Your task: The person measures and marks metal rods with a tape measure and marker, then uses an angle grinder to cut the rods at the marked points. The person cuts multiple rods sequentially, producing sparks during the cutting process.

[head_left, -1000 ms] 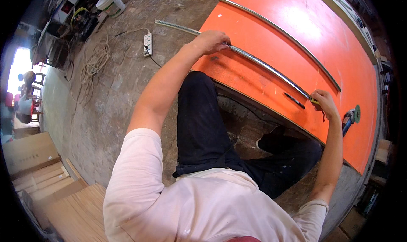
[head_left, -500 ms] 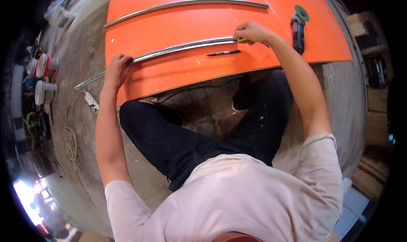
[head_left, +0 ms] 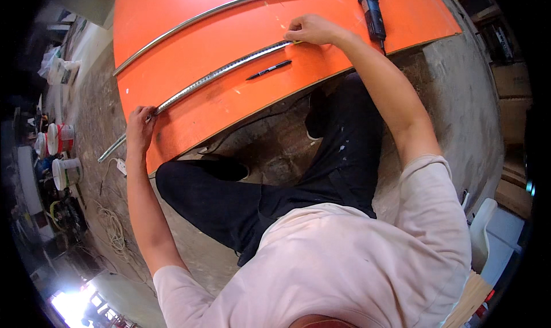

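A long silvery metal bar [head_left: 221, 72] lies slantwise across the orange board [head_left: 189, 136], with a row of dark marks along its length. Closed around it near its lower left part is my left hand [head_left: 140, 124]; the bar's end sticks out past that hand over the board's edge. My right hand [head_left: 310, 29] is closed at the bar's other end. A small yellow thing [head_left: 297, 41] shows under its fingers, mostly hidden, so its kind is unclear. Just below the bar rests a black marker pen [head_left: 268, 70], untouched.
A second metal bar [head_left: 212, 15] lies farther back on the board. An angle grinder [head_left: 373, 19] with a green disc sits at the right. On the floor to the left are white buckets [head_left: 67, 173], a power strip [head_left: 121, 167] and a coiled cable [head_left: 113, 230].
The view has turned, so the board and bars sit more slanted and farther left. Both hands keep their places on the bar. The pen and grinder stay where they were on the board.
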`<act>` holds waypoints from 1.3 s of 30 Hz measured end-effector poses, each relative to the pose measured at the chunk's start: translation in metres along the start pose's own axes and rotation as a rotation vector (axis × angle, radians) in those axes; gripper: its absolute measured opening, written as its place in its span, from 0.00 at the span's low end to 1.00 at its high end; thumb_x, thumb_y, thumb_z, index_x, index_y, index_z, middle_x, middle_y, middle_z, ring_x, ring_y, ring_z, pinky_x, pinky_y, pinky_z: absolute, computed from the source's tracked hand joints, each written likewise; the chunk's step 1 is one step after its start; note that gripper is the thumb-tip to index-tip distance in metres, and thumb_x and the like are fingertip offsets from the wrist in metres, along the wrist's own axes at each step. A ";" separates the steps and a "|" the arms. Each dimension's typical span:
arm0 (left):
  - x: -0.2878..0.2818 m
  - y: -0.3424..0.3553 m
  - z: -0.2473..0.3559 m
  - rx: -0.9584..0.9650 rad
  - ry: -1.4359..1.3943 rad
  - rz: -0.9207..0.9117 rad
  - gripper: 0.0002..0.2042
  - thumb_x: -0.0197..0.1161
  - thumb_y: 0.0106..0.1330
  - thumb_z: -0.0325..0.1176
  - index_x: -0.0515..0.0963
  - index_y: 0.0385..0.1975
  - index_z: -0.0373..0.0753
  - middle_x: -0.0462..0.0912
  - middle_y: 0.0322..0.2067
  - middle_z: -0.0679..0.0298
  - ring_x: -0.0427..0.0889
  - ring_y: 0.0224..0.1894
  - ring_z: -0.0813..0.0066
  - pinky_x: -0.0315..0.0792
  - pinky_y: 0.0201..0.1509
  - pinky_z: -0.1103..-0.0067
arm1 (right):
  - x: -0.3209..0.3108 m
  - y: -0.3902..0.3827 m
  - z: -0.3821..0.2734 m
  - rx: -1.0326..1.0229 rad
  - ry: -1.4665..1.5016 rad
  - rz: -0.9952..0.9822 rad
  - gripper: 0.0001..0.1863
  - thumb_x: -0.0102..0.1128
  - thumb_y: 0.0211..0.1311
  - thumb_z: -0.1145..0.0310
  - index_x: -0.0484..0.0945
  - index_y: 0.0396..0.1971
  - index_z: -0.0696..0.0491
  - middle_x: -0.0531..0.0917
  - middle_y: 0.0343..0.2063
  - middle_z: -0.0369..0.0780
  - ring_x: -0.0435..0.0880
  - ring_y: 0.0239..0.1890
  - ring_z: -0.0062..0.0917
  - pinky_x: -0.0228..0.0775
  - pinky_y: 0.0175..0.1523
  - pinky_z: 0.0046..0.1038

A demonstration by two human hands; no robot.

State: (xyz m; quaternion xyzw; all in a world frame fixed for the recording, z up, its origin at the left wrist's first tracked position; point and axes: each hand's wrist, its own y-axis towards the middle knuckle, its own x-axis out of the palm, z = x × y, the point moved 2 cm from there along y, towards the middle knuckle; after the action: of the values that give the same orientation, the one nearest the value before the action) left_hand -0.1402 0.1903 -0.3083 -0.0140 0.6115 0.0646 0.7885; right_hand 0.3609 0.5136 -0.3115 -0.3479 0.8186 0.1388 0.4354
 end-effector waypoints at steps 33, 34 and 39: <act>0.086 0.152 0.239 0.035 -0.448 -0.178 0.23 0.67 0.77 0.52 0.89 0.56 0.38 0.89 0.53 0.50 0.88 0.56 0.55 0.80 0.61 0.65 | 0.021 -0.008 -0.022 0.063 0.068 0.189 0.37 0.59 0.73 0.34 0.92 0.42 0.59 0.92 0.38 0.53 0.91 0.42 0.46 0.82 0.52 0.45; 0.087 0.154 0.242 0.034 -0.454 -0.188 0.23 0.68 0.77 0.52 0.90 0.55 0.37 0.89 0.51 0.50 0.88 0.56 0.55 0.80 0.60 0.66 | 0.019 -0.008 -0.023 0.079 0.049 0.179 0.38 0.59 0.73 0.33 0.92 0.42 0.59 0.92 0.38 0.54 0.91 0.43 0.47 0.82 0.53 0.45; 0.094 0.161 0.249 0.024 -0.519 -0.222 0.21 0.70 0.75 0.49 0.90 0.54 0.38 0.91 0.49 0.52 0.89 0.54 0.58 0.79 0.61 0.66 | 0.022 -0.008 -0.020 0.060 0.034 0.212 0.38 0.58 0.74 0.32 0.91 0.40 0.58 0.91 0.33 0.48 0.89 0.37 0.40 0.79 0.47 0.40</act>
State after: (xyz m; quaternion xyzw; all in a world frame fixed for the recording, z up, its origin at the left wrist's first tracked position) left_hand 0.1029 0.3832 -0.3268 -0.0543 0.3845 -0.0280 0.9211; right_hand 0.3459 0.4873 -0.3167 -0.2485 0.8620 0.1534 0.4144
